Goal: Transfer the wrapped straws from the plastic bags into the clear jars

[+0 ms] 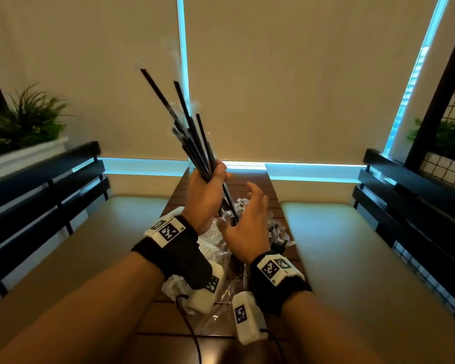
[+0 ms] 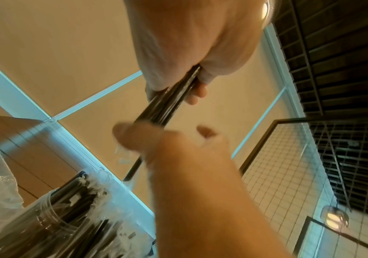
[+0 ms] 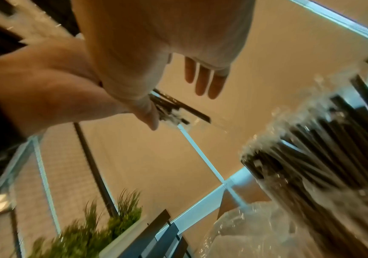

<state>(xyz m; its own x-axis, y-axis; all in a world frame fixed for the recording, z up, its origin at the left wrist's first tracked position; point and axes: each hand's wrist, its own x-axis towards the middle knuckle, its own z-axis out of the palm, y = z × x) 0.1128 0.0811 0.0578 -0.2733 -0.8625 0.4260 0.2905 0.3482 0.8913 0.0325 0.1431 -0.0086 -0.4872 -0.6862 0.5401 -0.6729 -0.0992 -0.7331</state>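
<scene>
Left hand [image 1: 208, 195]: raised above the table [image 1: 260, 179], fingers curled tight round a bundle of wrapped straws [image 1: 192, 132]. Black straws in clear wrappers; upper ends fan up and to the left, lower ends stick out below the fist.

Right hand [image 1: 247, 222]: just right of and below the left, fingers straight and spread, palm turned toward the bundle's lower ends; it holds nothing. Whether it touches them cannot be told from the blur.

Jars [image 3: 306, 174]: clear, on the table under the hands, packed with wrapped straws standing on end; largely hidden behind the hands in the head view.

Bags [image 1: 216, 248]: crumpled clear plastic, on the table beneath the wrists.

Table: narrow, dark wooden slats.

Benches [image 1: 37, 195]: black slatted backs, either side.

Plants [image 1: 24, 122]: green, in a white planter, far left.
</scene>
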